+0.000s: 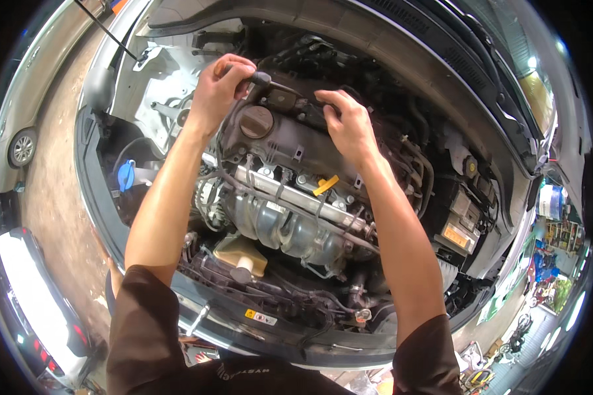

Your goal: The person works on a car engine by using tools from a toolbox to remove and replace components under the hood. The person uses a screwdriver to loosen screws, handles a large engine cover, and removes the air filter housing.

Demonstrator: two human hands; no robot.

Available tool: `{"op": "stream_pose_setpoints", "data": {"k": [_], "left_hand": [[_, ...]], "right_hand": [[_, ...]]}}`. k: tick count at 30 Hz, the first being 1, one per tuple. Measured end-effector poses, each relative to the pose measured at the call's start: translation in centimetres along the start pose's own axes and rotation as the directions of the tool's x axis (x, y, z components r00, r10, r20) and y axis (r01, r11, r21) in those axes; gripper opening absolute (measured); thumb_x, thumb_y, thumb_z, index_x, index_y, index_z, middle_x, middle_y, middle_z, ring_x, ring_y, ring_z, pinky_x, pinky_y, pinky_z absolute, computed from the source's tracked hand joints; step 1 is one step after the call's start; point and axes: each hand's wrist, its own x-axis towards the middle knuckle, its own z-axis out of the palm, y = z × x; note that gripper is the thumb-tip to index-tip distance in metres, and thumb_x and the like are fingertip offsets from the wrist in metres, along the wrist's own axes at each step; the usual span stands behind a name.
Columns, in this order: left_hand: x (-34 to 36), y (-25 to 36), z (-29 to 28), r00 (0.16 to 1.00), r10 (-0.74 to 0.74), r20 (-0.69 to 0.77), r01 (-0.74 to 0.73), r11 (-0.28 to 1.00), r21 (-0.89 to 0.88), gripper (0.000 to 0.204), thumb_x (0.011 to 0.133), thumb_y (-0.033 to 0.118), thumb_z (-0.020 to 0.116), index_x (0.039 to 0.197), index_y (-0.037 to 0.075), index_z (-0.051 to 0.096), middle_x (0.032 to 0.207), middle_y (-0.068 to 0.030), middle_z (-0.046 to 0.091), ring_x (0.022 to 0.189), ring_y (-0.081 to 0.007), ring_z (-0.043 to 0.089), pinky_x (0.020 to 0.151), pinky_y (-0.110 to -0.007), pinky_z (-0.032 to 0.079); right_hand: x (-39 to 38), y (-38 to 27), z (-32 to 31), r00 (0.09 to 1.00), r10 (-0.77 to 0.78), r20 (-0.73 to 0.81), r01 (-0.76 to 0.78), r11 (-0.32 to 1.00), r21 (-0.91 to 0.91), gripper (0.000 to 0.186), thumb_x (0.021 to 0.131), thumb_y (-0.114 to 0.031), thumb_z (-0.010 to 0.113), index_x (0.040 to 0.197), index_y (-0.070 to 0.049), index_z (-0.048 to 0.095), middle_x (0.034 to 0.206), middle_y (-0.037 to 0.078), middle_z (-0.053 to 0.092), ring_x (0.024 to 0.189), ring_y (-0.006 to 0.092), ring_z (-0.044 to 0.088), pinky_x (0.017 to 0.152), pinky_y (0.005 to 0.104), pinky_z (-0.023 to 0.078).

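My left hand (223, 89) is closed around the dark handle of what looks like a screwdriver (261, 78), above the far left of the engine. Its thin shaft points right, toward the ignition coil area behind the black engine cover (290, 141); the tip is hard to make out. Over the rear of that cover, my right hand (349, 125) has thumb and index finger apart, with nothing visible between them. A round oil filler cap (256, 122) sits just below my left hand. Nearer me, a yellow dipstick handle (326, 185) stands by the metal rail.
A blue-capped filler neck (126, 176) rises at the left of the bay, and a beige reservoir (241, 256) sits in front. The fuse box (460, 230) lies right. A prop rod (109, 33) stands far left. Cars are parked beyond; a person's skin shows at the left edge.
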Motion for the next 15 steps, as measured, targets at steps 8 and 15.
{"op": "stream_pose_setpoints", "data": {"k": [8,15], "left_hand": [[1.9,-1.3,-0.8,0.997,-0.039,0.059,0.044,0.995,-0.091,0.025,0.094,0.026,0.066,0.106,0.005,0.070,0.083,0.0012,0.060,0.072,-0.0055,0.056,0.081,-0.028,0.059],[2.6,-0.6,-1.2,0.989,-0.067,0.130,0.063,0.998,0.030,0.025,0.092,0.026,0.066,0.104,0.005,0.070,0.089,0.0024,0.061,0.078,-0.0026,0.057,0.080,-0.022,0.057]], "right_hand": [[2.3,1.4,1.6,0.980,0.078,0.182,-0.083,0.996,0.019,0.030,0.098,-0.005,0.058,0.124,-0.002,0.074,0.122,0.017,0.071,0.115,0.0369,0.069,0.101,0.0411,0.054],[2.4,1.3,1.6,0.979,0.060,0.193,-0.057,0.998,-0.021,0.029,0.097,-0.005,0.060,0.122,-0.001,0.075,0.122,0.017,0.071,0.113,0.0362,0.070,0.100,0.0411,0.054]]}}
